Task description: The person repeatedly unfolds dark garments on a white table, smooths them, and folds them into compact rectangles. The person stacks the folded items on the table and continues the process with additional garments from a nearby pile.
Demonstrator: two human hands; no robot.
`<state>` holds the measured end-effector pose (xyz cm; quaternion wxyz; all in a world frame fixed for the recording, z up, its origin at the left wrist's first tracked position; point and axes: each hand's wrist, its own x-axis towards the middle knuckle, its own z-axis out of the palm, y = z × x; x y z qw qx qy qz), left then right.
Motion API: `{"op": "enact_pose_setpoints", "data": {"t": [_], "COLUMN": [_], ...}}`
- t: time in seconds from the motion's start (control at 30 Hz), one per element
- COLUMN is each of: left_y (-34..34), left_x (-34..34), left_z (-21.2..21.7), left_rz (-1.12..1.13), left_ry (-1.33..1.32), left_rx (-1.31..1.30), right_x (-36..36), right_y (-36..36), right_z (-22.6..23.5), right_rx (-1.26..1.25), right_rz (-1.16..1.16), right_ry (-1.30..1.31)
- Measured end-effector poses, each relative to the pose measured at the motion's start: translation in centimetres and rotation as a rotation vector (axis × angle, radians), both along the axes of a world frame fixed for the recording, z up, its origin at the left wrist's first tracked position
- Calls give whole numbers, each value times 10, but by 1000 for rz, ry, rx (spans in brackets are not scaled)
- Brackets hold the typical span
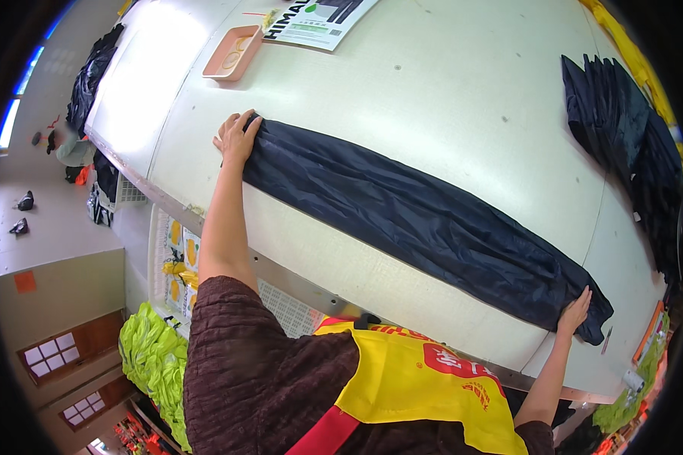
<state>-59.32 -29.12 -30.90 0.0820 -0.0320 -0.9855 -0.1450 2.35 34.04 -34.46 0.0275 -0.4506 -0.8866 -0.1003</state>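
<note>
A long, narrow-folded dark navy garment point(410, 220) lies slantwise across the pale worktop point(448, 91), wrinkled along its length. The left hand point(237, 139) bends its fingers over the far end; whether that grip pinches the cloth, I cannot tell. The right hand point(577, 309) lies on the cloth near the other end, its grip unclosed, fingers extended. If the hands pull unevenly, the slick-looking fabric could skew or its layers slip apart; pressing over the creases could set them in. Sweeping the right end outward might catch the slim metal tool point(607, 340) just beside it.
</note>
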Motion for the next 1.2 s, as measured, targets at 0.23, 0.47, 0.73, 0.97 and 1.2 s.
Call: {"op": "enact_pose_setpoints", "data": {"t": [0.23, 0.47, 0.73, 0.97, 1.2], "left_y": [4, -68, 21, 24, 26], "left_x": [-19, -15, 83, 53, 138], "left_z": [-7, -23, 7, -13, -10], "left_rz": [126, 270, -442, -329, 341], "left_ry": [10, 299, 254, 115, 79], "left_rx": [346, 469, -141, -221, 1113], "right_x": [8, 23, 9, 14, -90], "right_y": [13, 24, 25, 22, -126], "right_z": [0, 6, 17, 18, 95], "right_rx": [-18, -100, -173, -87, -14], "right_rz": [61, 45, 86, 67, 534], "right_ry": [42, 6, 121, 115, 423]}}
